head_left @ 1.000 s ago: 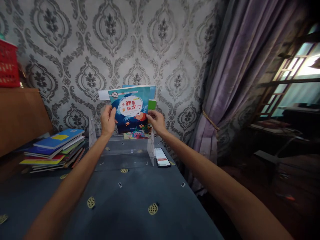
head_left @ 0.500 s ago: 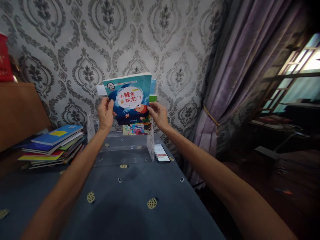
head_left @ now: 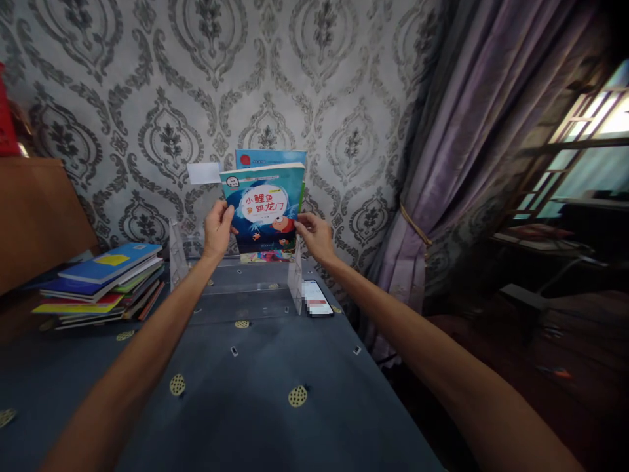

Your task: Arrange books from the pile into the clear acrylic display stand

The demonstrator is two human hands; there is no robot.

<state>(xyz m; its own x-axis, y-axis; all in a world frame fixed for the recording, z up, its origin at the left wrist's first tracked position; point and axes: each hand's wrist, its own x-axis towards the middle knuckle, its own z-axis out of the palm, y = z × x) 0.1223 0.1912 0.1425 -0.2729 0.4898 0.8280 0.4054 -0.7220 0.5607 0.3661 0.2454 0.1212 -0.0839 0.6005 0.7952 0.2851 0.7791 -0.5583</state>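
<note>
Head view. One person is working with two bare hands at a table, and I am watching one picture book (head_left: 265,208) being held upright between them. The left hand (head_left: 219,229) is gripping its left edge, thumb in front; the right hand (head_left: 314,236) is pinching its right edge low down. The title is running in two red-and-black lines of Chinese characters, above orange fish. Behind it, one blue-topped book (head_left: 275,156) is projecting above the upper edge, and one multicoloured strip (head_left: 264,257) is showing below; whether these are belonging to one volume, I am unable to tell. The picture book is appearing above one transparent rack, whose two side panels (head_left: 296,282) are standing on the dark tablecloth (head_left: 236,419). One smartphone (head_left: 317,300) is lying just beside the right panel, its screen glowing. One stack of books (head_left: 105,282) is resting at the left, one blue cover uppermost; its lower volumes are overlapping too closely for counting. One purple curtain (head_left: 393,262) is hanging at the right, gathered by one tieback (head_left: 415,226).
</note>
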